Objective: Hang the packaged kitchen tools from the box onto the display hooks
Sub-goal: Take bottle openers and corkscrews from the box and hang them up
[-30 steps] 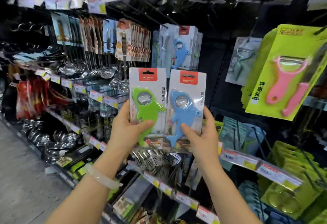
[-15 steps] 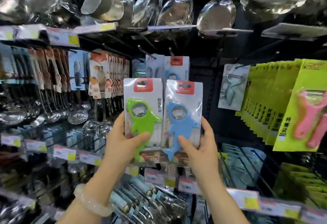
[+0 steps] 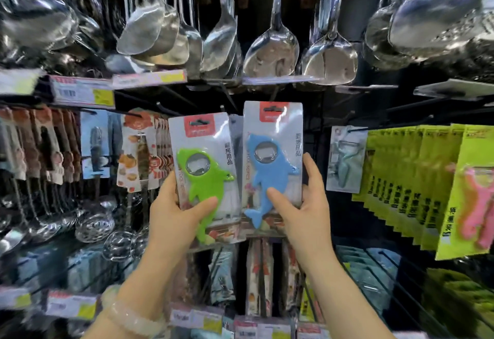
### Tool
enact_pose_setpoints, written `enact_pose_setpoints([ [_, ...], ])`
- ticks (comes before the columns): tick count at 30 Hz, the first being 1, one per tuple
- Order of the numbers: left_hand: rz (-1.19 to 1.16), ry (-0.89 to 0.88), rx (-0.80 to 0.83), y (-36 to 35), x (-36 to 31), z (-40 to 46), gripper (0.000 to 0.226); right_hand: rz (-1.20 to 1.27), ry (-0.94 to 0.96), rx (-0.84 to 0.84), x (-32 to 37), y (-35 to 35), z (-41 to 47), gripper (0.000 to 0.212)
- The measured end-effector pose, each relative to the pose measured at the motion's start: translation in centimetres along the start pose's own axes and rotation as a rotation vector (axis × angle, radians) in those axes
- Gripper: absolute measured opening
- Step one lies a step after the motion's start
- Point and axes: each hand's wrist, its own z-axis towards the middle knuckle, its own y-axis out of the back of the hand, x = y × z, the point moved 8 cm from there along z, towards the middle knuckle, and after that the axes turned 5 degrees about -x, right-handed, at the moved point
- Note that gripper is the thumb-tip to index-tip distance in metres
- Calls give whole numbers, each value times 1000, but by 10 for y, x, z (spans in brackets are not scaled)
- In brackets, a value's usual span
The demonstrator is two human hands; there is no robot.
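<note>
1. Head view, far left of the blue dolphin package: ladles (image 3: 93, 227) and a row of brown-carded tools (image 3: 40, 146) hang on the rack, blurred.
2. Just left of the blue dolphin package, the left hand (image 3: 176, 215) grips the green dolphin package (image 3: 204, 175) by its lower part, thumb across the front of the green shape and fingers behind the card. A pale bracelet (image 3: 133, 320) sits on that wrist.
3. The green dolphin package stands upright, its right edge touching or slightly overlapping the blue one; which lies in front cannot be told.
4. The blue dolphin package (image 3: 272, 162) stands upright and a little higher, its red header just under a price-tag strip (image 3: 278, 79). Whether its hang hole is on a hook cannot be told.
5. Above it hang steel spatulas (image 3: 271, 49).
6. The right hand (image 3: 307, 213) grasps the blue dolphin package, thumb on the dolphin's body and fingers along the right edge.
7. Right of it hang a grey peeler card (image 3: 344, 159), then a row of lime-green peeler packages (image 3: 427, 186), the nearest showing a pink peeler (image 3: 478, 205).
</note>
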Motion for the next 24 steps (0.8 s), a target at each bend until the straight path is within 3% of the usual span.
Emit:
enact_pose_setpoints([
  [14, -11, 45, -6, 17, 19, 13, 60, 45, -34, -66, -6, -8, -2, 74],
  [24, -31, 30, 6, 23, 18, 7, 58, -92, 7, -81, 14, -6, -4, 76],
])
